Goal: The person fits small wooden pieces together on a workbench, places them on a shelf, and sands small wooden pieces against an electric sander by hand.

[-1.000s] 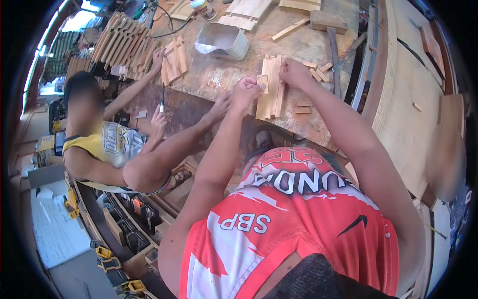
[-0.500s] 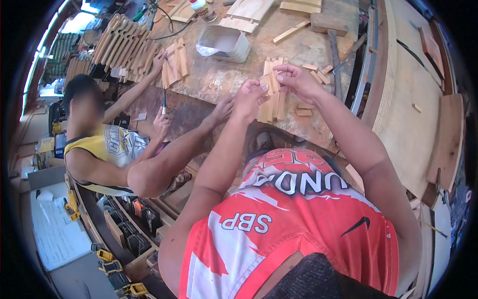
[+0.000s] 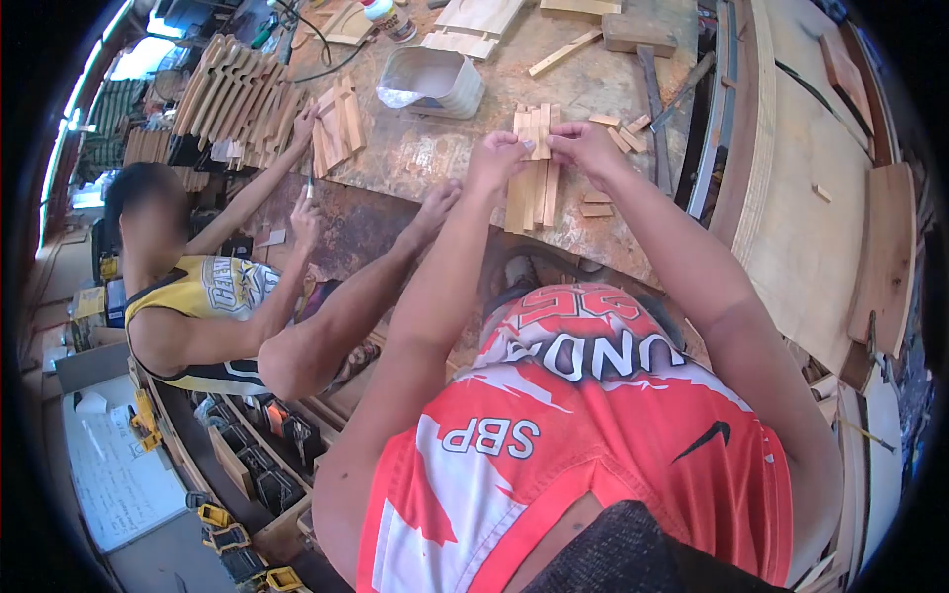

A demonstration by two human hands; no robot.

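Between my two hands is a small light wooden piece (image 3: 534, 141), held over a bundle of longer wooden strips (image 3: 532, 198) lying near the bench edge. My left hand (image 3: 500, 160) pinches its left side, fingers closed. The fingers of my right hand (image 3: 583, 148) close on its right side. Short wood blocks (image 3: 596, 205) lie just right of the strips, and a few more small offcuts (image 3: 623, 131) are beyond my right hand.
A grey plastic tub (image 3: 431, 83) and a glue bottle (image 3: 388, 20) stand on the workbench (image 3: 415, 148). At the left a co-worker (image 3: 198, 296) holds a thin tool beside slatted wood (image 3: 338, 124). A wooden mallet (image 3: 638, 36) lies at the back right.
My right hand moved from the strips to the small piece, and both hands now hold it, slightly farther forward. The whole view has shifted a little.
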